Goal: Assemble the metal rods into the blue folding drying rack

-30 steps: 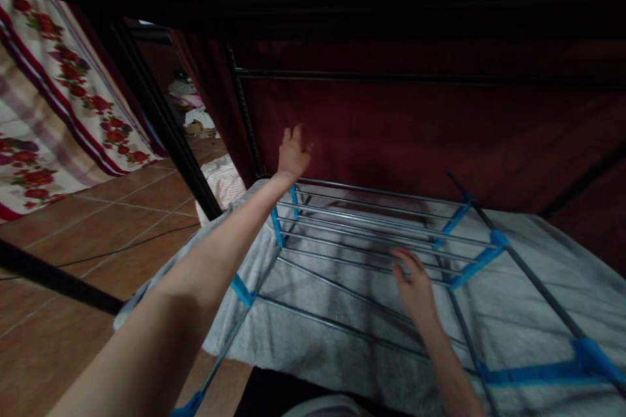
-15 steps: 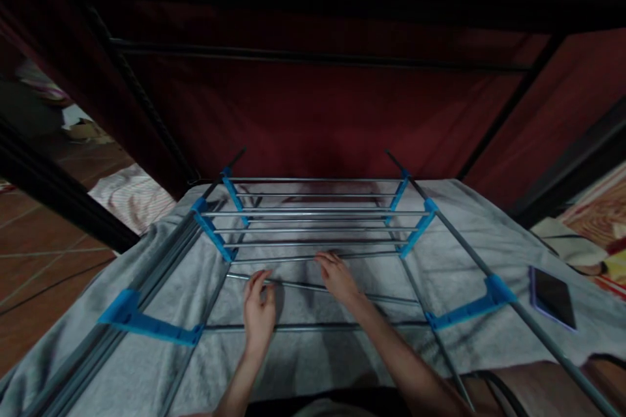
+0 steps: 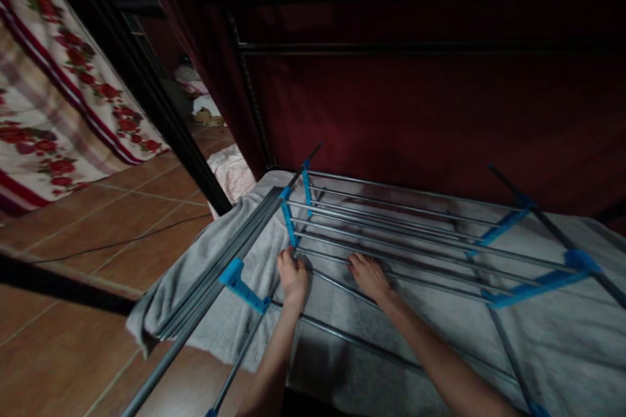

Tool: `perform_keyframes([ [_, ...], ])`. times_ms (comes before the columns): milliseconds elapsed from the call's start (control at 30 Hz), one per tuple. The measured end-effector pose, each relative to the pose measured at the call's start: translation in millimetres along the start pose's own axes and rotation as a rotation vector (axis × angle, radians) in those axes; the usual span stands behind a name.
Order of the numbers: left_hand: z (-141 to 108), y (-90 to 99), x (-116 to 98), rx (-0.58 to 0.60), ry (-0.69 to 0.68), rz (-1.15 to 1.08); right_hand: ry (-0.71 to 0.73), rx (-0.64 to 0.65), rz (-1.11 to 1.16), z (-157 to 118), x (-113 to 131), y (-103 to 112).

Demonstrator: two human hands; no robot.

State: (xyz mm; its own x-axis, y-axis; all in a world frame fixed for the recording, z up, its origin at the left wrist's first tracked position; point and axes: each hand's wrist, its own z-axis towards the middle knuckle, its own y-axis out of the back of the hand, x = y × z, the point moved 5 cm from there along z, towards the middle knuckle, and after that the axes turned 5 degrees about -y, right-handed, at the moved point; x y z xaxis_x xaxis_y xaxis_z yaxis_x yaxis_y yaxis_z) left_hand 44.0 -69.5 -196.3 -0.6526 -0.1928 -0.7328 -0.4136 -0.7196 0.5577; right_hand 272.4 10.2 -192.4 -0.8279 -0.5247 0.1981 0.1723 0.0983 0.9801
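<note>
A rack frame of grey metal tubes (image 3: pixel 342 333) with blue plastic brackets (image 3: pixel 244 288) lies in front of me. My left hand (image 3: pixel 294 277) has its fingers curled at the lower end of a left-hand bracket (image 3: pixel 288 218), where a crossbar meets it; the fingertips are partly hidden. To its right, my right hand (image 3: pixel 369 275) closes its fingers over the nearest crossbar of that section, a thin metal rod (image 3: pixel 327 255). A separate slanting rod (image 3: pixel 337 284) passes beneath my right forearm.
Several loose tubes (image 3: pixel 220 260) lie bundled along the left side on a grey blanket (image 3: pixel 274 208). Black bed posts (image 3: pixel 166 98) and a dark red curtain (image 3: pixel 391 117) enclose the space. A cable (image 3: pixel 141 233) crosses the tiled floor (image 3: pixel 83 313).
My view has turned left, bringing a flowered cloth into sight. My left hand has moved from above the slanting rod to the left bracket's lower end. My right hand stays at the crossbar.
</note>
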Motion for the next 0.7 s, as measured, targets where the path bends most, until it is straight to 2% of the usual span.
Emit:
perform_keyframes([
  [133, 19.2, -5.6, 6.9, 0.017, 0.076, 0.094, -0.024, 0.010, -0.047, 1.2, -2.8, -8.0],
  [333, 31.8, -16.3, 11.3, 0.182, 0.065, 0.257, -0.027, -0.002, -0.089, 0.4, -6.0, -14.4],
  [700, 27.8, -17.1, 10.2, 0.113, 0.037, 0.414, 0.010, -0.100, -0.155, 0.8, -10.9, -22.1],
])
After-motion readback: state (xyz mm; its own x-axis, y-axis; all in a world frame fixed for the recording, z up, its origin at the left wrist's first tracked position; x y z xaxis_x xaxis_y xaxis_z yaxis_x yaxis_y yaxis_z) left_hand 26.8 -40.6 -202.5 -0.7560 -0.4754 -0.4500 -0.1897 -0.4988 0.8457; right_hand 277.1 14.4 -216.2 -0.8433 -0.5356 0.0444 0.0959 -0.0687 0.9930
